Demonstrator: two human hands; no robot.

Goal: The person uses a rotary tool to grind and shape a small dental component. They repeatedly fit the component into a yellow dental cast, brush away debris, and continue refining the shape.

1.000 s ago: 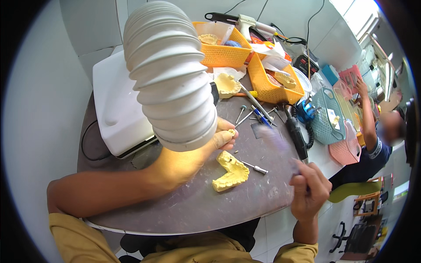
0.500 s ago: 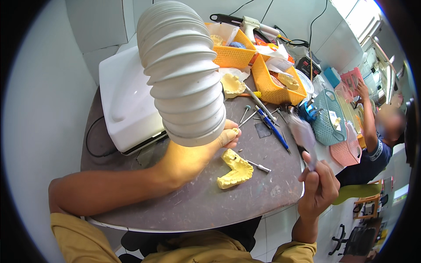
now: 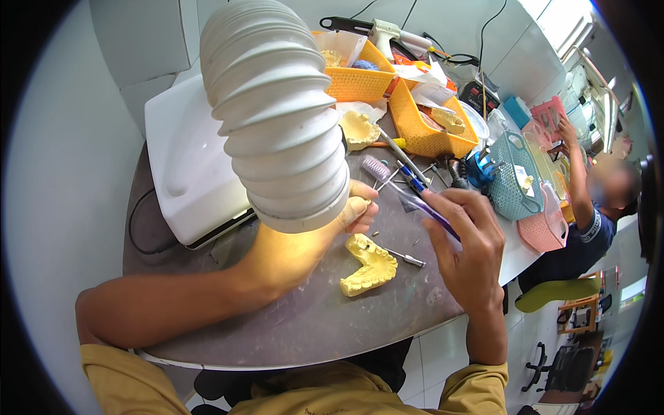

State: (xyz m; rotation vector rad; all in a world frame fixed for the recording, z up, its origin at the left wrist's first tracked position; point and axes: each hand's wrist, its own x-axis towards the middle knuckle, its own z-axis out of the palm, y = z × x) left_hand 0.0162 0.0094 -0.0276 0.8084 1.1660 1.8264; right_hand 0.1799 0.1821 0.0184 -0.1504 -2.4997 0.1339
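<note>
Partly hidden behind a ribbed white hose [image 3: 277, 117], my left hand [image 3: 304, 243] is pinched on a small yellow plaster piece, mostly covered by thumb and fingers. My right hand [image 3: 470, 238] is closed round the purple see-through handle of a toothbrush [image 3: 377, 167], whose bristle head is just beyond my left fingertips. Whether the bristles touch anything is hard to make out. A yellow plaster dental cast [image 3: 370, 268] lies on the table below my left hand, with a thin metal instrument [image 3: 408, 258] beside it.
A white box-like machine [image 3: 190, 159] stands on the left. Orange baskets [image 3: 432, 138] holding casts and papers are at the back, near another cast [image 3: 360, 131] and several pens and tools. Teal [image 3: 515, 180] and pink baskets [image 3: 546, 228] stand right, close to another person [image 3: 595, 228].
My right hand has swung the toothbrush leftward from the table's right side to beside my left hand. My left hand keeps its pinch in about the same place.
</note>
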